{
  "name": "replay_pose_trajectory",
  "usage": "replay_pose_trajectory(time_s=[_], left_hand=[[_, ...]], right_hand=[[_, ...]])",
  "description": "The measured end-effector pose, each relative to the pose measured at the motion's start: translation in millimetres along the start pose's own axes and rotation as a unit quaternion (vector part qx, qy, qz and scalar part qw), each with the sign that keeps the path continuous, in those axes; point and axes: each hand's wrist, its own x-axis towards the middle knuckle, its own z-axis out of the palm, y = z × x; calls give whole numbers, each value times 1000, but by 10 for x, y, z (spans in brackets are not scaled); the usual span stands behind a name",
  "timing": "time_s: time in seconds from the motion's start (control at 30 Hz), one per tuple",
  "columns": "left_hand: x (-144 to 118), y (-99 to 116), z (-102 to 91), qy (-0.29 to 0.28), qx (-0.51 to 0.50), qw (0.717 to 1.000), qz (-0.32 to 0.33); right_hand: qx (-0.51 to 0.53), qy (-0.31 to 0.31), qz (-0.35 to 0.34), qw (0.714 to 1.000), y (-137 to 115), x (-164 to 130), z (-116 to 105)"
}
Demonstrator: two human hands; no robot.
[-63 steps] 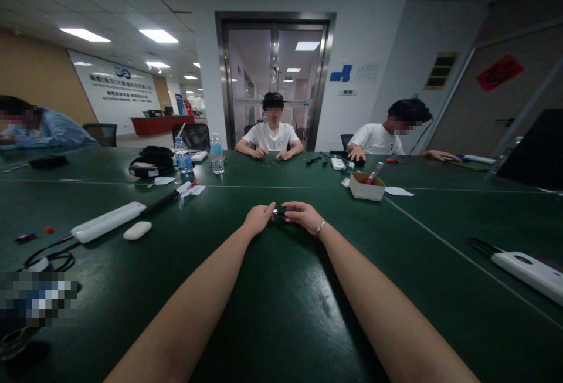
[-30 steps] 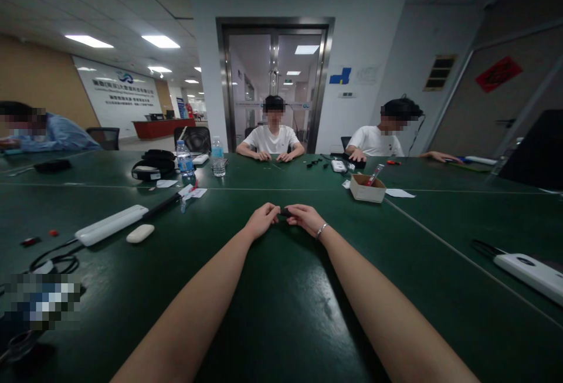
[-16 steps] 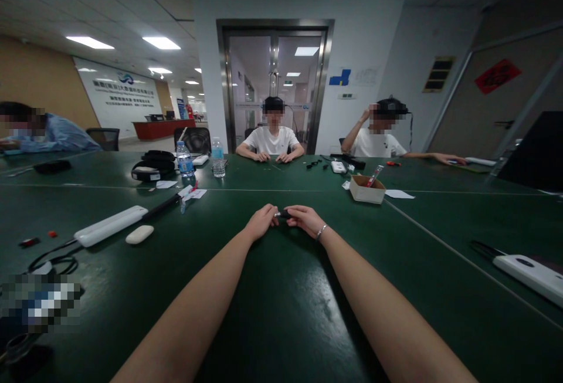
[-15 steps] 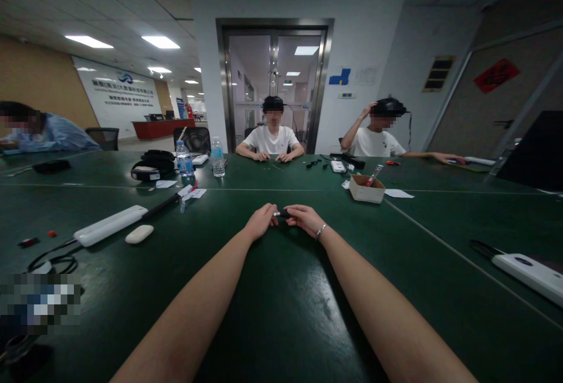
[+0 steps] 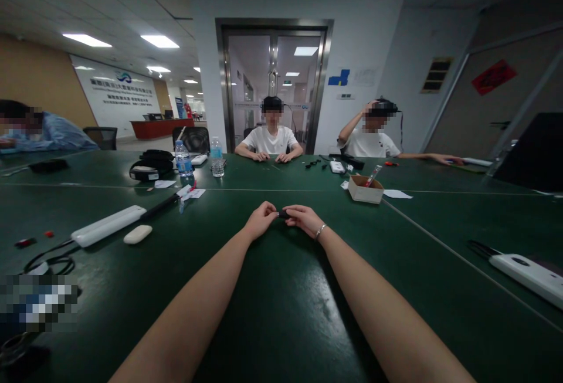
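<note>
Both hands, the left hand [image 5: 260, 220] and the right hand [image 5: 303, 219], pinch a small black object [image 5: 282, 214] with closed fingers above the green counter [image 5: 281, 312], seemingly joining its parts.

Single head-worn view, looking forward and slightly down along both forearms across the table [image 5: 281, 312]. Wide lens, hands [image 5: 284, 219] at mid-distance in the centre, doors [image 5: 273, 84] straight ahead on the far side.

No legible text on anything.
</note>
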Motion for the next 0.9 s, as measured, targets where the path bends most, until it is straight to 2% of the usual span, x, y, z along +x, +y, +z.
replay_pose_trajectory(time_s=[0.13,0.63,0.77,0.9], left_hand=[[3,4,10,-29,-24,999,-17],[18,-21,-3,-38,-31,999,-13],[21,-24,5,-24,-33,999,-8],[16,-13,-3,-46,-31,998,-22]], right_hand=[[2,-2,-2,1000,-2,-1,5],[-1,-7,-3,1000,-7,-7,14],[1,-5,-2,1000,-1,-2,8],[1,-9,-2,1000,-1,4,3]])
